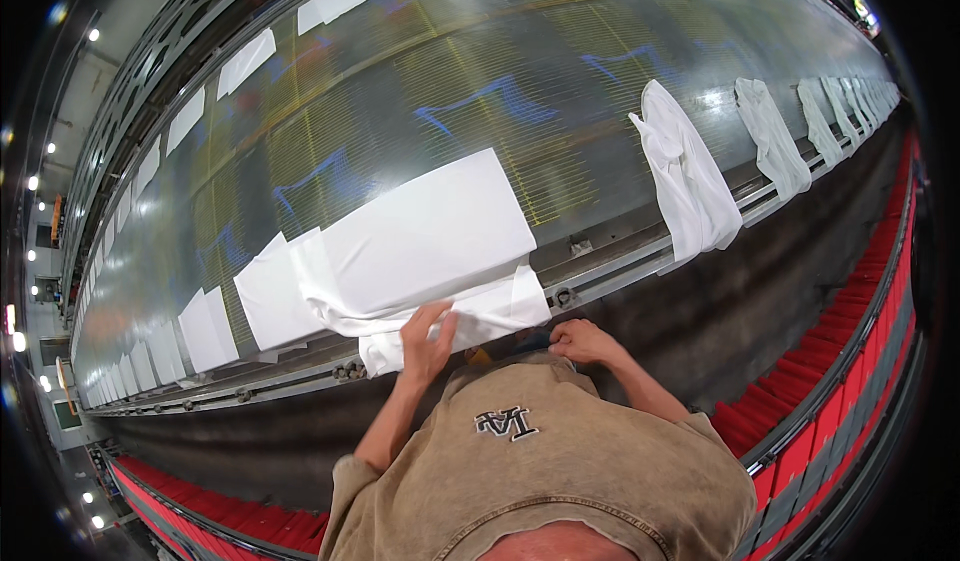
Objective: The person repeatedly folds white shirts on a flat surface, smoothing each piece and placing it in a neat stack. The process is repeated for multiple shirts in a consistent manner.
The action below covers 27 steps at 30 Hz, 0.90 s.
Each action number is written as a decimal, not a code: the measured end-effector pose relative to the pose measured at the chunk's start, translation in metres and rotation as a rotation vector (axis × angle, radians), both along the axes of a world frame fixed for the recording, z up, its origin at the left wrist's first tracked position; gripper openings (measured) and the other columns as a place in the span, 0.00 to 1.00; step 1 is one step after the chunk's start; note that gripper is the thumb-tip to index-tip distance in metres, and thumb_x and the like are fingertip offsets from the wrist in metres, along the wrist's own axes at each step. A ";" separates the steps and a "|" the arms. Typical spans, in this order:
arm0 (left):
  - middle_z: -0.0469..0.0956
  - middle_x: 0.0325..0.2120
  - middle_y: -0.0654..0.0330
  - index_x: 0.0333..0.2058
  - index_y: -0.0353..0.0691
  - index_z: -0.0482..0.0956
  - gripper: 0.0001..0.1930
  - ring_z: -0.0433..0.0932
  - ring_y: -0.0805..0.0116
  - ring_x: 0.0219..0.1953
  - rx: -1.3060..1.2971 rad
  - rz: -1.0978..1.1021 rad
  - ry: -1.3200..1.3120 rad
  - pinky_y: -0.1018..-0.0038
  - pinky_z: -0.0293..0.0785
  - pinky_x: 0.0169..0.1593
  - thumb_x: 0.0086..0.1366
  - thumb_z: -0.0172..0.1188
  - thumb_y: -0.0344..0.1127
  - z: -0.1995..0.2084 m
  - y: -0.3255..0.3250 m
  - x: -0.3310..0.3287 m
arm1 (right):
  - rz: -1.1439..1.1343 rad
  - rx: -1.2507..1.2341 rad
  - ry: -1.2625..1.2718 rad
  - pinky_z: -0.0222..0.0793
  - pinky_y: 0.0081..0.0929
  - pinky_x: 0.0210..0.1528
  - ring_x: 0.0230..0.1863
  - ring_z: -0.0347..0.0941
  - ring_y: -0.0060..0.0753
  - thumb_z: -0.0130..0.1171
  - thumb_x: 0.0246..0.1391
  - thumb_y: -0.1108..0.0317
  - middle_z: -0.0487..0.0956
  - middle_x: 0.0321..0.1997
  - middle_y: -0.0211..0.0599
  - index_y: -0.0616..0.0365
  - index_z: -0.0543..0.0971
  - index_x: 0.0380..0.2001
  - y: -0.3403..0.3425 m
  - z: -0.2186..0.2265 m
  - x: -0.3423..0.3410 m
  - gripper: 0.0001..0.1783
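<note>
A white fabric piece (430, 231) lies flat on the long dark table in front of me, and its near part is folded and creased over the table's edge. My left hand (427, 341) is at this hanging fold, thumb and fingers apart, with the fingertips at the cloth. Just right of the fabric, off the table's edge, is my right hand (587, 343). Its fingers are curled in, and no cloth shows in them. A second white fabric piece (272, 296) lies next to the first on its left, partly covered by it.
The long table (600, 21) carries yellow line marks and blue print traces. A metal rail (620, 279) runs along its near edge. More white cloths, such as a crumpled one (685, 176), drape over that edge at right. Behind me stand racks of red material (835, 336).
</note>
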<state>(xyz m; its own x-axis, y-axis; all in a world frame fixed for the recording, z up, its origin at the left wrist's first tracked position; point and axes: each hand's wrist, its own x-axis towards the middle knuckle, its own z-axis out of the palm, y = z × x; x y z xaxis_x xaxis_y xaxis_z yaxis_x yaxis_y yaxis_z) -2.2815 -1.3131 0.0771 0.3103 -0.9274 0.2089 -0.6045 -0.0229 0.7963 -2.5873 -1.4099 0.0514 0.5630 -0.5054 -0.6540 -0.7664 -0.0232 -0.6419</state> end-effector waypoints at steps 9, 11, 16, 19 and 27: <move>0.76 0.36 0.63 0.48 0.41 0.71 0.13 0.82 0.69 0.34 0.335 0.790 1.168 0.63 0.85 0.37 0.67 0.63 0.30 -0.070 0.162 0.026 | -1.068 0.505 -0.553 0.83 0.32 0.37 0.39 0.82 0.38 0.63 0.56 0.76 0.81 0.44 0.45 0.73 0.74 0.53 0.066 -0.117 0.052 0.21; 0.78 0.37 0.61 0.48 0.41 0.72 0.13 0.83 0.66 0.37 0.231 0.728 1.396 0.61 0.85 0.39 0.67 0.63 0.29 -0.085 0.159 0.036 | -1.031 0.591 -0.541 0.84 0.33 0.41 0.47 0.82 0.37 0.62 0.58 0.75 0.81 0.49 0.44 0.66 0.77 0.53 0.067 -0.093 0.050 0.19; 0.82 0.37 0.57 0.45 0.38 0.75 0.09 0.86 0.60 0.39 0.345 0.767 1.467 0.64 0.86 0.40 0.68 0.61 0.29 -0.071 0.149 0.031 | -0.759 0.427 -0.430 0.81 0.26 0.38 0.37 0.82 0.31 0.64 0.61 0.71 0.83 0.39 0.41 0.73 0.78 0.47 0.062 0.000 0.050 0.16; 0.82 0.36 0.55 0.45 0.33 0.74 0.10 0.87 0.60 0.36 0.248 0.728 1.406 0.70 0.86 0.36 0.70 0.61 0.32 -0.023 0.144 0.028 | -0.677 0.158 -0.541 0.78 0.21 0.41 0.38 0.80 0.24 0.63 0.62 0.72 0.83 0.41 0.38 0.69 0.78 0.45 0.037 0.040 0.060 0.12; 0.82 0.39 0.55 0.49 0.33 0.75 0.12 0.85 0.68 0.32 0.155 0.853 0.774 0.77 0.79 0.30 0.71 0.59 0.32 0.032 0.078 0.098 | 0.105 -0.567 -0.127 0.70 0.53 0.48 0.47 0.75 0.62 0.64 0.57 0.55 0.79 0.42 0.56 0.66 0.77 0.41 -0.050 0.041 0.104 0.22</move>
